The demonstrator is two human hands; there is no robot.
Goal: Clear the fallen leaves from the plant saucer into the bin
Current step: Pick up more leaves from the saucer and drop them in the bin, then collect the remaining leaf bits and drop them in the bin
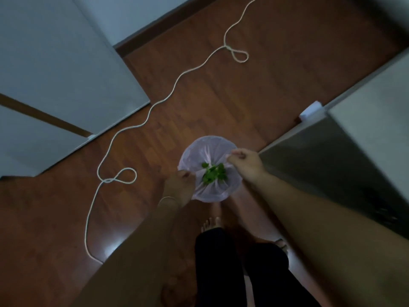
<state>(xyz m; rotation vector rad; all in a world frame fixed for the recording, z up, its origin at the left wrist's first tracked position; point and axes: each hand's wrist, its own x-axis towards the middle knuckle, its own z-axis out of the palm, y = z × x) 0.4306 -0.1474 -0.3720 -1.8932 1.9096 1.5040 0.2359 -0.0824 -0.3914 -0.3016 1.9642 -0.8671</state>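
Green leaves (213,175) down inside bin (210,194), on pale liner (199,151), midway between both grips. Left hand (180,187) pinched shut on liner edge, right hand (245,161) pinched on opposite edge — likely stretching plastic taut, keeping mouth open. Saucer out of sight. Cord (155,105) on floor, well clear of hands.

Both arms outstretched downward; left hand (180,187) and right hand (244,161) with fingers pinched shut.
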